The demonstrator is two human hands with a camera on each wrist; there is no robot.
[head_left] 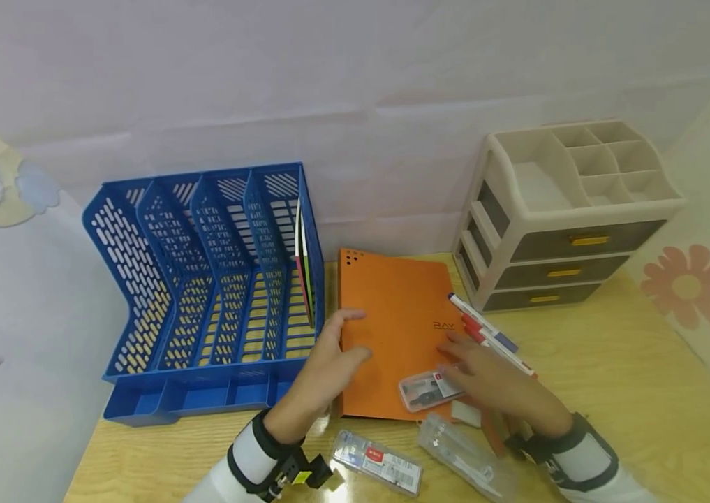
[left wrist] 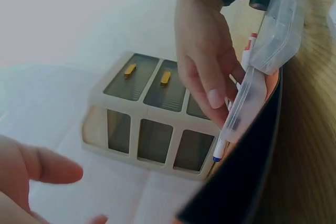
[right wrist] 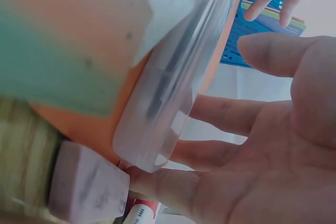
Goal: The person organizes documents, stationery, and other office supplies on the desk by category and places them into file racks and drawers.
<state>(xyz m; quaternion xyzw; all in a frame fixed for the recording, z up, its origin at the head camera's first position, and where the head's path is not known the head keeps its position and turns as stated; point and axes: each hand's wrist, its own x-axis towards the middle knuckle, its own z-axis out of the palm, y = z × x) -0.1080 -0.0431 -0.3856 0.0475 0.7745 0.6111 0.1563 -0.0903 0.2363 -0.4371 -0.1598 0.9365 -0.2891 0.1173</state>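
An orange notebook (head_left: 392, 307) marked "RAY" lies on the table in the head view. Over its left edge is my left hand (head_left: 332, 360), thumb and fingers spread, holding nothing. My right hand (head_left: 496, 381) reaches over the notebook's right side, its fingertips right at a clear plastic case (head_left: 424, 392) with a drawing compass in it. In the right wrist view, the fingers (right wrist: 220, 114) lie straight along that case (right wrist: 152, 108), with the thumb apart. A whitish eraser (head_left: 466, 413) sits by the notebook's lower right corner. Several markers (head_left: 483, 321) lie beyond the right fingers.
A blue file rack (head_left: 204, 370) with thin booklets (head_left: 304, 272) in its right slot stands left. At the back right is a beige drawer organizer (head_left: 518, 209) with yellow handles. Two more clear cases, a labelled one (head_left: 376, 462) and a longer one (head_left: 464, 457), lie in front.
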